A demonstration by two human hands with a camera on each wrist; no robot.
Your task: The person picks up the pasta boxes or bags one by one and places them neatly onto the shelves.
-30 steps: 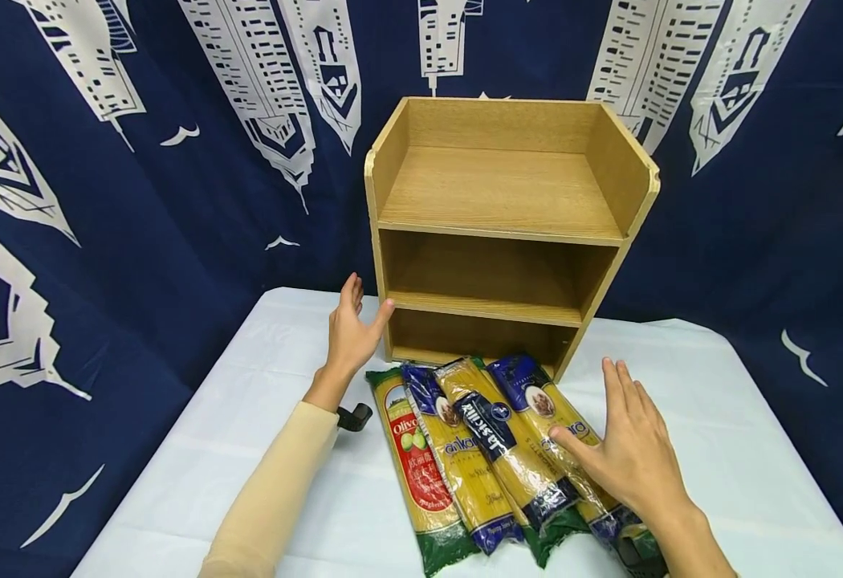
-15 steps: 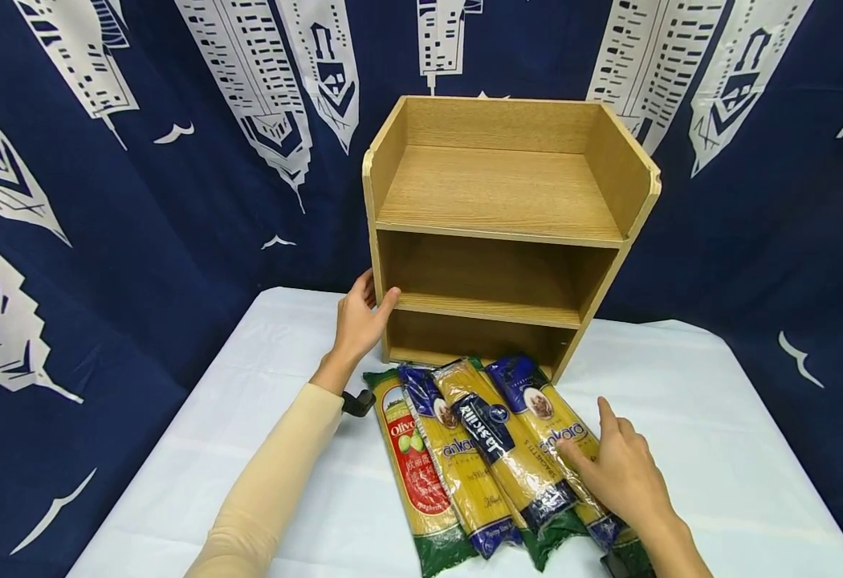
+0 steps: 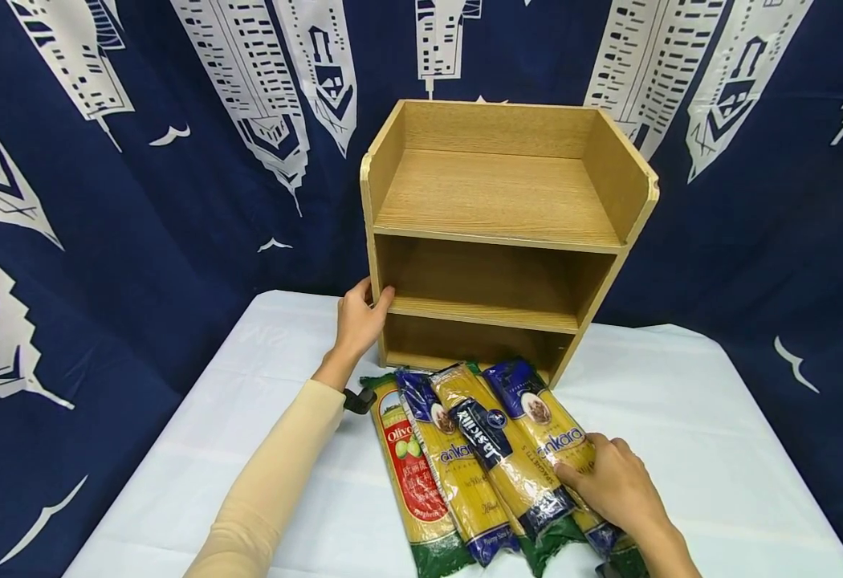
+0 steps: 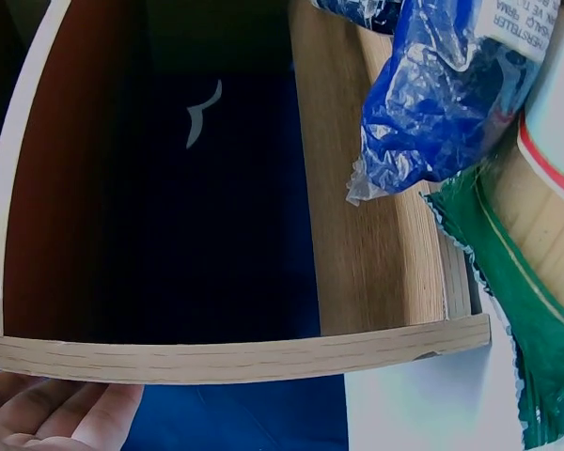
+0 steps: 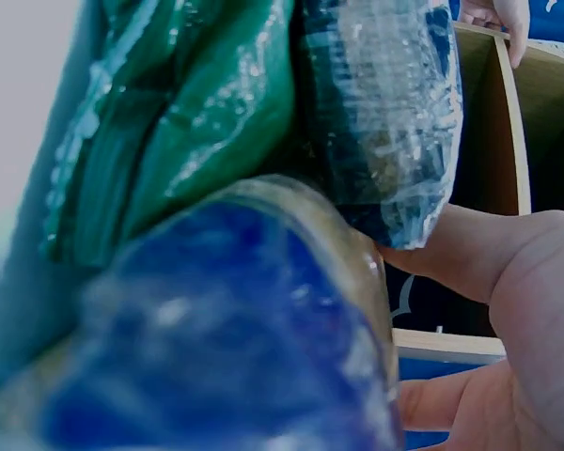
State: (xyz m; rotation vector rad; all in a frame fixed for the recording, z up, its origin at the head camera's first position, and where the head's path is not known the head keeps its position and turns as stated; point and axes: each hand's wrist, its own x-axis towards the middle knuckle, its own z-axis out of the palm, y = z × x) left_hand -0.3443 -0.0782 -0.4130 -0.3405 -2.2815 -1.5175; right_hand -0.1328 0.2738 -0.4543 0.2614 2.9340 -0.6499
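Note:
At the left side panel of the wooden shelf unit [image 3: 497,197], my left hand [image 3: 359,321] grips the edge, thumb at the front and fingers around the outer side; those fingers [image 4: 61,413] show below the panel in the left wrist view. My right hand [image 3: 618,488] holds the rightmost spaghetti packet [image 3: 559,433], yellow with a blue end, thumb on its near side and fingers over its far side. Its blue end [image 5: 216,329] is blurred and close in the right wrist view. Beside it lie a navy-labelled spaghetti packet [image 3: 486,433], another blue-ended packet [image 3: 458,470] and a red-labelled packet [image 3: 416,474].
The packets fan out on the white tablecloth [image 3: 306,498], their far ends at the bottom compartment of the shelf. Green packet ends [image 3: 559,538] stick out beneath the front ones. A navy printed curtain [image 3: 197,201] hangs behind the table.
My left hand has come in from beside the shelf and taken hold of its side panel. My right hand has lowered from above the packets and closed around the rightmost one.

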